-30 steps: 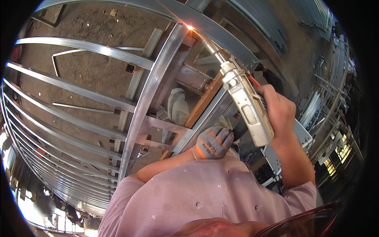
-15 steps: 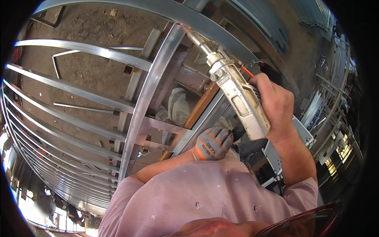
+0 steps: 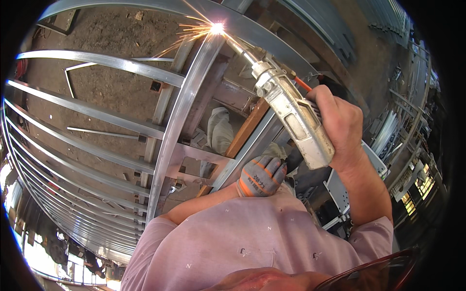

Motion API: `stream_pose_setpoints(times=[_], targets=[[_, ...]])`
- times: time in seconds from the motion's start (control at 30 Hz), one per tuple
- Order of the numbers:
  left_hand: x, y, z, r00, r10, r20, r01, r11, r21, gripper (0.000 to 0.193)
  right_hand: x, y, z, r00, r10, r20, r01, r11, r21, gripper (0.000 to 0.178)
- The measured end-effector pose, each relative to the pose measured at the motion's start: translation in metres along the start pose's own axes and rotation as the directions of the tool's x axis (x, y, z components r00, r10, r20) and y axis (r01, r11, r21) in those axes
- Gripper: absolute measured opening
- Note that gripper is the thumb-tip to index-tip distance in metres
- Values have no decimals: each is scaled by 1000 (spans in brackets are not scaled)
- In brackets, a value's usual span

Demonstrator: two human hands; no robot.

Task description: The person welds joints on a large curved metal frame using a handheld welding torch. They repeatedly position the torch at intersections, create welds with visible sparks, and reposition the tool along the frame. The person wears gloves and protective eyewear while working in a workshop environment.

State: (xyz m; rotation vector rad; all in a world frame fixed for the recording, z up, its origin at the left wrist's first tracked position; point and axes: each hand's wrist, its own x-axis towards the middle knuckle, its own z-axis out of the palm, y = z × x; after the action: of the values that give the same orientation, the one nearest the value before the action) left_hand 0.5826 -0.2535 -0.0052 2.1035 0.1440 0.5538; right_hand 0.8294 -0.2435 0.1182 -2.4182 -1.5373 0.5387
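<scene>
My bare right hand (image 3: 341, 123) is wrapped round a handheld welding gun (image 3: 294, 116) with a worn, pale metal body. The nozzle meets the joint between a bright steel upright tube (image 3: 184, 104) and a wide steel rail (image 3: 257, 31). A white glow and orange sparks (image 3: 216, 29) burst from that joint and fly mostly left. Close to my chest, my left hand (image 3: 262, 176) wears a grey and orange glove. Its fingers are curled together, and anything inside them is hidden.
Parallel steel bars (image 3: 111, 116) run left from the upright as one frame. Brown dirt ground (image 3: 116, 34) shows between them. Beside my left hand lie a rusty brown bar (image 3: 248, 127) and a steel plate with a square cutout (image 3: 187, 157). Metal stock (image 3: 383, 133) lies at right.
Bright light and sparks have appeared at the nozzle tip, where only a small red glow showed before. The welding gun has shifted very slightly. My left hand has stayed in place.
</scene>
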Motion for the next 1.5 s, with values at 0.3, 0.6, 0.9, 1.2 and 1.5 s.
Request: stream_pose_setpoints(times=[0.3, 0.6, 0.9, 1.2, 1.5], targets=[[-9, 4, 1, 997, -37, 73, 36, 999, 12, 23, 2, 3, -2, 1000, -21, 5, 21, 999, 27, 40], [7, 1, -4, 1000, 5, -14, -4, 1000, 13, 13, 1, 6, -1, 1000, -14, 11, 14, 1000, 21, 37], [6, 1, -3, 999, 9, -32, -9, 1000, 14, 12, 1, 8, 1, 1000, -26, 1, 26, 1000, 13, 38], [6, 3, -3, 1000, -14, -18, 14, 1000, 16, 13, 3, 9, -1, 1000, -12, 23, 11, 1000, 24, 37], [5, 2, -4, 1000, -3, -7, 3, 1000, 31, 13, 7, 7, -1, 999, -52, 5, 52, 998, 41, 38]])
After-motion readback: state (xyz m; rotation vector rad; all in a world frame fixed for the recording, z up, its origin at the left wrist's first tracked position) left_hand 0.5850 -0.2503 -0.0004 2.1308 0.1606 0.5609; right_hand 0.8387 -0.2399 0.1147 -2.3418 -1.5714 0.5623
